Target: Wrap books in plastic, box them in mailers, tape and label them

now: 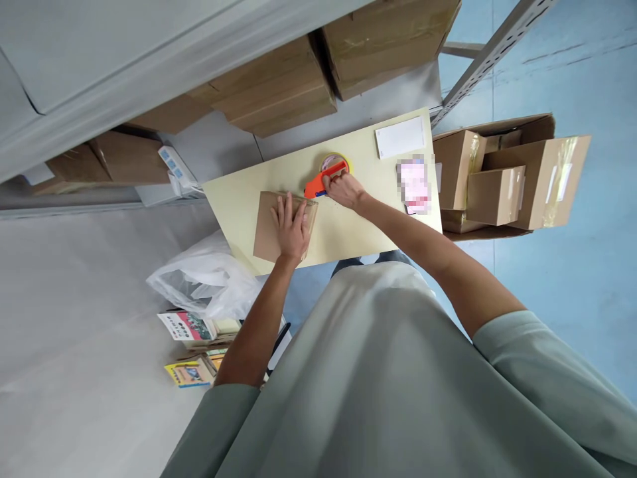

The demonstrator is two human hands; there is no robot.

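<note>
On the pale yellow table [348, 229] lies a small cardboard box [267, 226], near the table's left end. My left hand [291, 229] rests flat on top of it with fingers spread. My right hand [343, 188] is wrapped round the handle of an orange tape dispenser [314, 187], which carries a roll of tape with a yellow edge. The dispenser's front end is close to the box's upper right corner; whether it touches the box I cannot tell.
A white pad [400, 137] and a blurred pink item [415, 186] lie on the table's right. A large carton [542, 126] holding smaller boxes stands beyond. Shelved cartons [279, 86] line the back. A plastic bag [199, 275] and books [192, 372] sit at lower left.
</note>
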